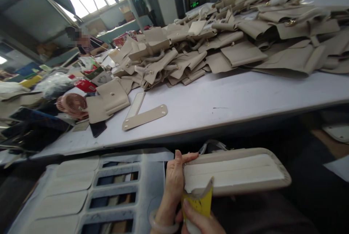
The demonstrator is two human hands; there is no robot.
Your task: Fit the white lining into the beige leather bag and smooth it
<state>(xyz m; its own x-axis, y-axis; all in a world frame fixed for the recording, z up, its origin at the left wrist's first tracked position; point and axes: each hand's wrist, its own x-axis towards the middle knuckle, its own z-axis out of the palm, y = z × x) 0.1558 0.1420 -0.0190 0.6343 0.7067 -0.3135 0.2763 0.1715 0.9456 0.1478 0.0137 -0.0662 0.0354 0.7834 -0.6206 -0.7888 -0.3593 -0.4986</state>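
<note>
A long padded beige piece (240, 171) with rounded corners and a pale inner panel lies across the lower right. My left hand (175, 179), with a pale bangle at its wrist, grips the near left end of this piece, thumb up. Below it my right hand (200, 221) is closed on a yellow tool (200, 202) with a notched upper edge. The tool's pointed corner overlaps the lower edge of the padded piece; whether they touch is unclear.
A white table (191, 105) carries a heap of beige leather parts (169, 59), two strips (145, 117) and a pink fan (72, 105). At lower left, pale rounded panels (61, 197) lie beside a slotted plastic frame (117, 170). A person (88, 43) sits at the far left.
</note>
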